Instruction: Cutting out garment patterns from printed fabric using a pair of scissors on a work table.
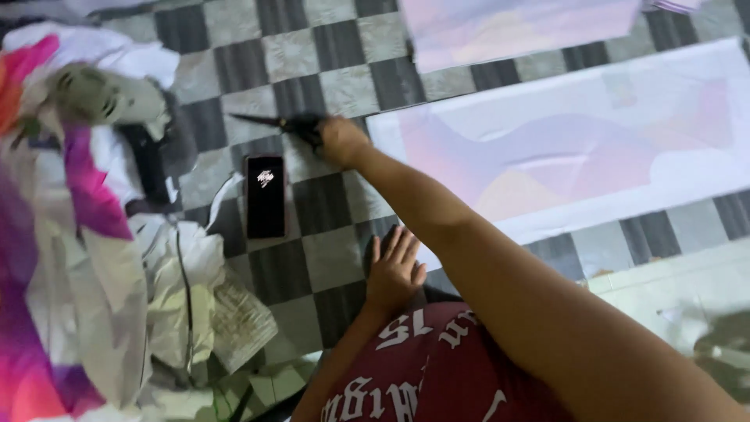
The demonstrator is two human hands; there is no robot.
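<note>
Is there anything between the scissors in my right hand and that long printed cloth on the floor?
Nothing visible. The right hand grips the scissors right at the cloth's left edge; the phone lies below, clear.

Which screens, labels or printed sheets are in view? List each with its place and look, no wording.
Phone: flat on the checkered floor, just below the scissors in the right hand; upright black rectangle, dark screen with a small white mark.
Large printed sheet: spread on the floor right of that hand; white with lilac, pink and peach shapes.
Second printed sheet: top edge, similar pale colours.
</note>
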